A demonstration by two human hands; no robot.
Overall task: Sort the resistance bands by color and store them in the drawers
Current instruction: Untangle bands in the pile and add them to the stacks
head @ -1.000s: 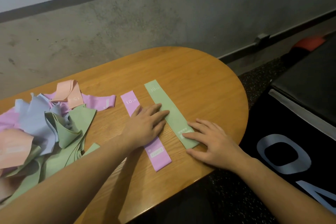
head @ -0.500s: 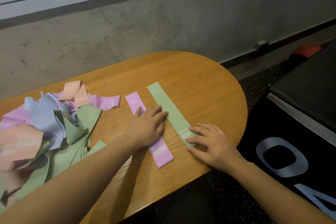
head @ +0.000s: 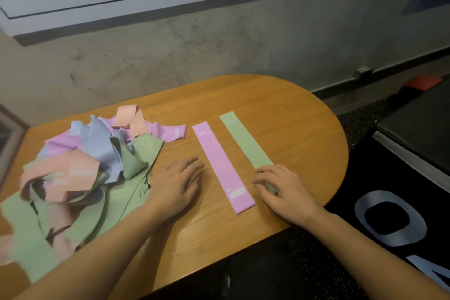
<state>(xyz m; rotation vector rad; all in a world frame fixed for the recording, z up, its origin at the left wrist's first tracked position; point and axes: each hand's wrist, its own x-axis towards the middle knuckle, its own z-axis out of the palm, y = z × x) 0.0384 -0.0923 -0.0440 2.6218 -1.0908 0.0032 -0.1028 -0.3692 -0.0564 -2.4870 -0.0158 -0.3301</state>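
Two flat bands have been laid out straight and parallel on the oval wooden bench (head: 280, 114): a pink fabric resistance band marked "10 LB" (head: 220, 165) and, just to its right and apart from it, a pale green fabric resistance band (head: 244, 141). These are judged to be the start of colour rows; only one band of each colour has been separated so far.

The greater part of the work is left. A tangled heap of pink, peach, blue and green bands (head: 80, 173) is still piled on the left portion of the bench, with one further pink band (head: 168, 130) trailing from its far edge toward the laid-out pink one. No peach or blue row has been begun.

No drawers are visible anywhere in the view, so the storing step is judged not yet started, and where the drawers stand cannot be told.

The left hand (head: 177, 185) is laid flat on the bare wood between the heap and the pink band, fingers extended, with nothing held in its grip. The right hand (head: 285, 190) is rested on the near end of the green band, fingers spread and lightly bent, pressing it down rather than closed round it.

The next band would be expected to come from the heap, which lies just beside the left hand.
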